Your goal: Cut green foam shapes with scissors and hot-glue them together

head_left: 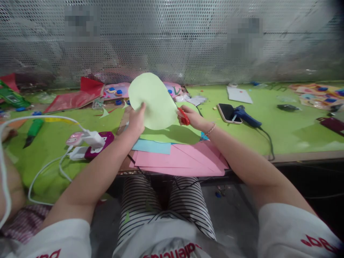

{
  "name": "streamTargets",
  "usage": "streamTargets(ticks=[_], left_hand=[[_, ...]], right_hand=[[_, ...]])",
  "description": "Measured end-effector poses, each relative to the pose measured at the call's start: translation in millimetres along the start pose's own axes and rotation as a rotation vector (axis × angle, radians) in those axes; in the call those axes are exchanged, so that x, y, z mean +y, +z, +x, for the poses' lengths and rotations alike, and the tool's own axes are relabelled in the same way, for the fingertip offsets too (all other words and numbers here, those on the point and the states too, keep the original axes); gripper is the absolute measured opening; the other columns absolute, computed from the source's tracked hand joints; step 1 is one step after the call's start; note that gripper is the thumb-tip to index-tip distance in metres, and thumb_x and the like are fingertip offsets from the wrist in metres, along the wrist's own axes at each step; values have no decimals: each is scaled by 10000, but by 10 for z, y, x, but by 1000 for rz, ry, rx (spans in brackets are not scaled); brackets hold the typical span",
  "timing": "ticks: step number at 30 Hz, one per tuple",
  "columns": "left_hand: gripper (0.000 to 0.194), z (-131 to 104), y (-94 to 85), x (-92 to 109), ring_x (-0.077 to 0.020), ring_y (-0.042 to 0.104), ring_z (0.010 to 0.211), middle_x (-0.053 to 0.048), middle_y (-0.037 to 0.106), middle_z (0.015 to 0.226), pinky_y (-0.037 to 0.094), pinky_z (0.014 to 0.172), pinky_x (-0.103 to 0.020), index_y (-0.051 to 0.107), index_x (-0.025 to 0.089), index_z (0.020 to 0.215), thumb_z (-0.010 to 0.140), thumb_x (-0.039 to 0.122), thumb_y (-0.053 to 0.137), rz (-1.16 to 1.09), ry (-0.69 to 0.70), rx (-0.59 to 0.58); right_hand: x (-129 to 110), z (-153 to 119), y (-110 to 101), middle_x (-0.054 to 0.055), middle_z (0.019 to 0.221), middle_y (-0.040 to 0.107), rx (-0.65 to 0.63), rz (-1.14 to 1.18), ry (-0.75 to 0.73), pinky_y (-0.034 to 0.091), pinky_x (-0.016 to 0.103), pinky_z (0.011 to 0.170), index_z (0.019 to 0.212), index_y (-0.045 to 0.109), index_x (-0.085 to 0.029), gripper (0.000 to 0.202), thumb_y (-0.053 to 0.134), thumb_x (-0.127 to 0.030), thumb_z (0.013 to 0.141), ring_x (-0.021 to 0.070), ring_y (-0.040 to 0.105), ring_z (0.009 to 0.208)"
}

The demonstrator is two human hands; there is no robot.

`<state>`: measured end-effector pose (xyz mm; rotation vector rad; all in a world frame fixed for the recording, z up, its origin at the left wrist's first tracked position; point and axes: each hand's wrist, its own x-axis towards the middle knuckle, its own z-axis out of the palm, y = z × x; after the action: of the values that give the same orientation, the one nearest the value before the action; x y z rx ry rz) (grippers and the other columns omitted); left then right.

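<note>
A rounded, light green sheet of paper (154, 96) is held up above the table. Its left edge is pinched in my left hand (137, 120), thumb on the near face. My right hand (189, 117) grips red-handled scissors (184, 116) at the sheet's right edge; the blades are mostly hidden by the paper and fingers. Beneath lie another green sheet (185, 134), a light blue sheet (153, 146) and several pink sheets (174, 161) at the table's front edge. A small green paper scrap (104, 113) lies left of my left hand.
On the left are a power strip (109, 138) with chargers and white cables, and a green utility knife (34, 129). A phone (229, 113) and a blue glue gun (248, 117) lie right. A perforated metal panel (172, 43) stands behind. Another person's arm shows far left.
</note>
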<state>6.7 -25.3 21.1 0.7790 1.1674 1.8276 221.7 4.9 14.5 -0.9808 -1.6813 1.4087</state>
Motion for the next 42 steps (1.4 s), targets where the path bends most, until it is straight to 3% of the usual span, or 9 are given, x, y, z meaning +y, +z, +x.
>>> streamTargets(ticks=[12, 25, 34, 42], left_hand=[[363, -25, 3, 11, -219, 631, 1098, -137, 638, 1240, 495, 988, -355, 645, 145, 1069, 757, 317, 717, 33, -11, -26], [310, 31, -16, -42, -214, 644, 1071, -141, 643, 1229, 525, 914, -318, 640, 145, 1048, 784, 303, 683, 74, 27, 21], [275, 61, -24, -71, -189, 641, 1073, -136, 632, 1252, 507, 940, -308, 621, 138, 1073, 822, 247, 637, 67, 51, 17], [332, 18, -23, -12, -210, 625, 1106, -141, 639, 1239, 485, 983, -336, 639, 157, 1084, 796, 319, 672, 127, 1, 32]], right_hand=[[58, 9, -70, -66, 578, 495, -120, 166, -24, 368, 233, 487, 750, 400, -216, 443, 708, -533, 714, 79, 469, 493], [57, 28, -95, -63, 559, 495, -190, 110, -63, 344, 233, 463, 728, 391, -213, 491, 687, -603, 700, 82, 467, 471], [50, 20, -129, -56, 590, 490, -234, 71, -125, 347, 235, 483, 741, 396, -207, 463, 670, -580, 737, 78, 467, 493], [53, 28, -155, -46, 592, 477, -212, 91, -112, 325, 240, 478, 701, 396, -212, 463, 660, -591, 731, 92, 456, 496]])
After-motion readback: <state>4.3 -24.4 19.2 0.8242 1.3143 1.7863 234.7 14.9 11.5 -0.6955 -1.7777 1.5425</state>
